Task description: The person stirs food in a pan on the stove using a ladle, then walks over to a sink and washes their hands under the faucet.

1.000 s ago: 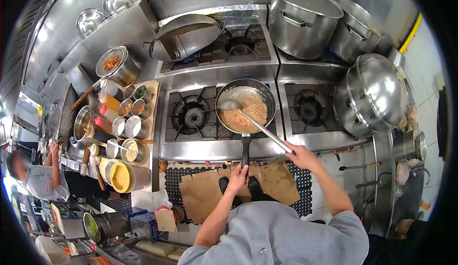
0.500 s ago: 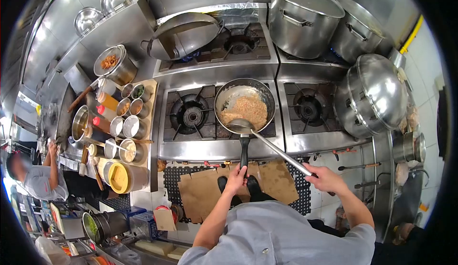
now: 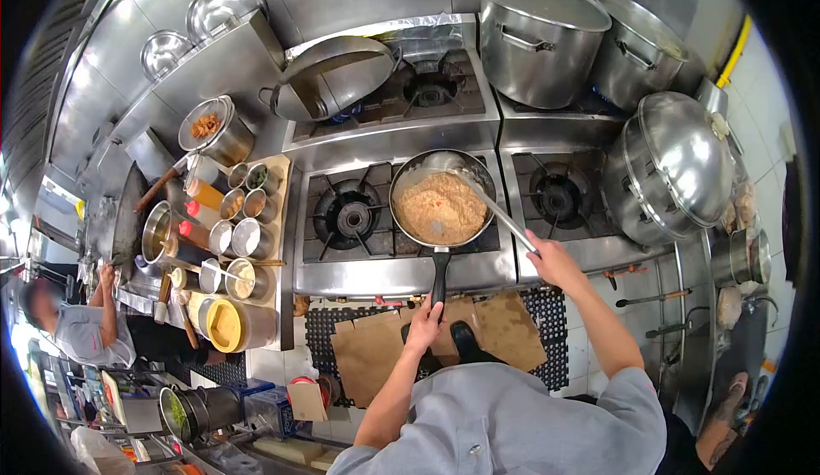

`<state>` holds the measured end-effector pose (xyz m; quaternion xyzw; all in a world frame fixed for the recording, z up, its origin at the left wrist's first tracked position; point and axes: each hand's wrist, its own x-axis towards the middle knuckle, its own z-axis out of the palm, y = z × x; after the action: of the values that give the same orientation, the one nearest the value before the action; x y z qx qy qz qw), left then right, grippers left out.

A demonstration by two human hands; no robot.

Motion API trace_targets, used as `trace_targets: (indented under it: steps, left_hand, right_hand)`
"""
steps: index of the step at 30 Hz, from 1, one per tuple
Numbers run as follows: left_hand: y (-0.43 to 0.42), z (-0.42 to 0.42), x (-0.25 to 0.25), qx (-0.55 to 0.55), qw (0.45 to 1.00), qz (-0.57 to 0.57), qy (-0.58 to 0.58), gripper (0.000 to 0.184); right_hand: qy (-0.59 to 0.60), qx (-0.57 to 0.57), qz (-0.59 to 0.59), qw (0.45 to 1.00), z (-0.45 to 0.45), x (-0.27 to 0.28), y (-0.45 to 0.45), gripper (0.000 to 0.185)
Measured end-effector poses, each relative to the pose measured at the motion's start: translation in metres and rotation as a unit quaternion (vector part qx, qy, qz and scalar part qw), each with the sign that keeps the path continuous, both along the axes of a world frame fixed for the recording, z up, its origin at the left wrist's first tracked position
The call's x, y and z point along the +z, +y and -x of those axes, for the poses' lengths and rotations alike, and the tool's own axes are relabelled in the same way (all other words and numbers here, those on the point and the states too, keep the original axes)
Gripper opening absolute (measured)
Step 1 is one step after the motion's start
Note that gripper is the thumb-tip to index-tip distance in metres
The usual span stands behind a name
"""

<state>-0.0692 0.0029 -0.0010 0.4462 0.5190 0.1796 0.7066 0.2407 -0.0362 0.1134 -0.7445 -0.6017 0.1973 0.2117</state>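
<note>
A black frying pan (image 3: pixel 441 272) sits on the front middle stove, holding an orange-brown rice-like food (image 3: pixel 436 206). My left hand (image 3: pixel 424 325) is closed around the end of the pan's handle. In my right hand (image 3: pixel 553 261) is the handle of a long metal ladle (image 3: pixel 504 217), which slants up and left into the pan. The ladle's bowl lies at the far side of the pan, mostly hidden by the food and blur.
A large wok (image 3: pixel 342 78) and stockpots (image 3: pixel 540 43) stand behind. At the right is a domed steamer (image 3: pixel 675 167). Sauce bottles and metal cups (image 3: pixel 248 237) line the left counter. Another person (image 3: pixel 85 330) works at the far left; a forearm (image 3: pixel 722 424) shows at lower right.
The ladle has gone from the pan's near edge to its far side, and my right hand has moved forward and left. The food is spread more widely. The view has shifted slightly.
</note>
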Motion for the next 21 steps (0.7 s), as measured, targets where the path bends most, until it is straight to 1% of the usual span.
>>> trace_targets:
  steps: [1,3,4,7,8,9,11,12,13,15,18,19,21]
  left_hand:
    - [0.002,0.001,0.004,-0.009,1.0,0.0,0.007,0.047]
    - [0.005,0.002,0.011,-0.013,1.0,-0.002,0.003,0.047]
    - [0.004,0.003,0.013,-0.017,1.0,0.001,-0.001,0.046]
    - [0.004,0.0,0.012,-0.007,1.0,0.005,0.022,0.045]
    - [0.003,0.0,0.012,-0.008,1.0,0.007,0.02,0.045]
    - [0.003,0.001,0.01,-0.011,1.0,-0.003,0.02,0.045]
    - [0.002,0.001,0.01,-0.017,1.0,-0.011,0.018,0.045]
    - [0.002,0.0,0.01,-0.016,1.0,-0.006,0.02,0.045]
    - [0.002,0.001,0.01,-0.014,1.0,-0.002,0.022,0.045]
    - [0.004,0.002,0.012,-0.02,0.999,-0.002,0.03,0.046]
    - [0.002,0.004,0.001,-0.02,0.999,-0.021,0.038,0.048]
    - [0.003,0.003,-0.004,-0.014,0.999,-0.024,0.042,0.049]
    - [0.001,0.002,-0.009,-0.011,0.999,-0.026,0.042,0.05]
  right_hand:
    - [-0.001,0.0,-0.004,1.0,0.002,-0.001,0.004,0.049]
    - [0.026,0.038,0.06,0.997,0.012,-0.003,0.012,0.05]
    - [0.027,0.04,0.06,0.997,0.013,-0.004,0.01,0.05]
    - [-0.01,0.126,0.068,0.99,0.01,-0.01,-0.009,0.052]
    - [-0.031,0.146,0.029,0.988,0.001,-0.016,-0.018,0.053]
    - [-0.032,0.145,0.031,0.988,-0.008,-0.011,-0.022,0.053]
    - [-0.132,0.177,0.059,0.974,-0.026,0.013,-0.028,0.055]
    - [-0.192,0.179,0.024,0.965,-0.038,0.024,-0.031,0.057]
    - [-0.201,0.167,0.051,0.964,-0.047,0.046,-0.03,0.056]
    - [-0.279,0.176,0.067,0.942,-0.066,0.073,-0.028,0.054]
    - [-0.262,0.165,0.088,0.947,-0.074,0.104,-0.019,0.053]
    - [-0.263,0.163,0.091,0.947,-0.074,0.103,-0.015,0.053]
    - [-0.228,0.147,0.071,0.96,-0.069,0.092,0.002,0.051]
